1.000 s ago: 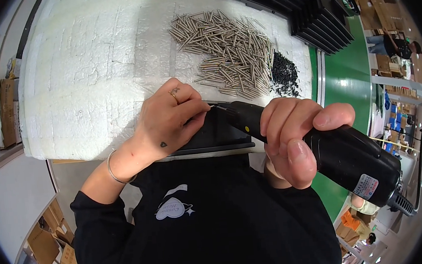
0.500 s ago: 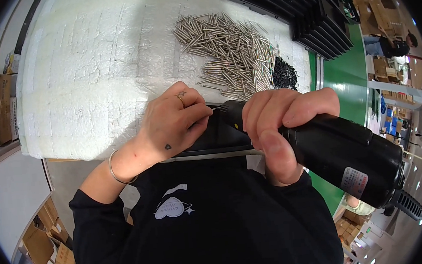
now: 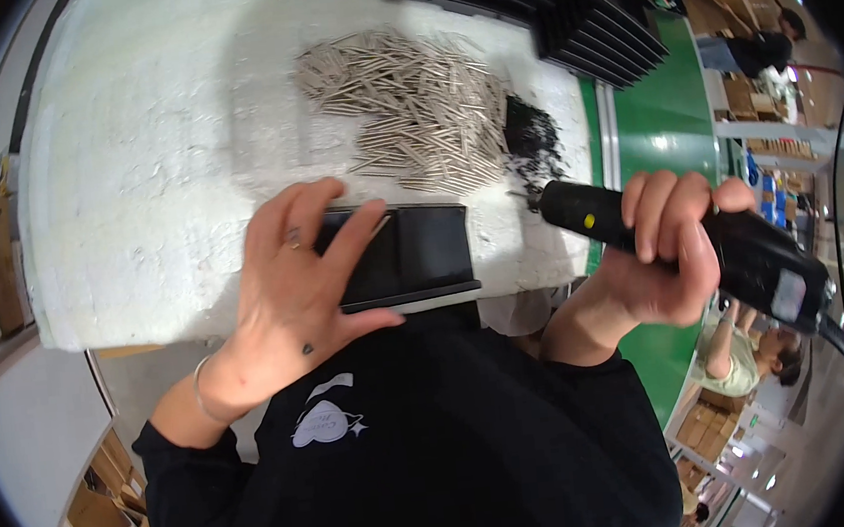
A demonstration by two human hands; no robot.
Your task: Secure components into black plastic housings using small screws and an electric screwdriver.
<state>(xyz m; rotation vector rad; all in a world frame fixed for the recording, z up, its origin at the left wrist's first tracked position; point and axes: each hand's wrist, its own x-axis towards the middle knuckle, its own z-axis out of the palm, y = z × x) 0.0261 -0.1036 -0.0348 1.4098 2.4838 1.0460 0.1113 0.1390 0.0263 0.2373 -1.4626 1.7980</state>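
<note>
Nearest the body, the left hand [image 3: 294,295] lies spread flat, fingers splayed, pressing down on the left part of a black flat plate [image 3: 411,254] at the near edge of the white worktable [image 3: 134,188]. The plate's long axis runs left to right, and its uncovered right end points toward the other hand.

The right hand [image 3: 667,252] is curled in a full fist around a black electric screwdriver [image 3: 702,249] — held nearly level, its nose aimed leftward. The tip sits just beside the plate's right end, a small gap between them, so the right hand is the one lined up with that end while the left only steadies.

Farther out, beyond both hands, lie a heap of grey metal pins [image 3: 409,114] and a small pile of black screws [image 3: 532,138] — the screws just beyond the driver's tip. Stacked black finned parts [image 3: 560,0] sit at the far edge.
</note>
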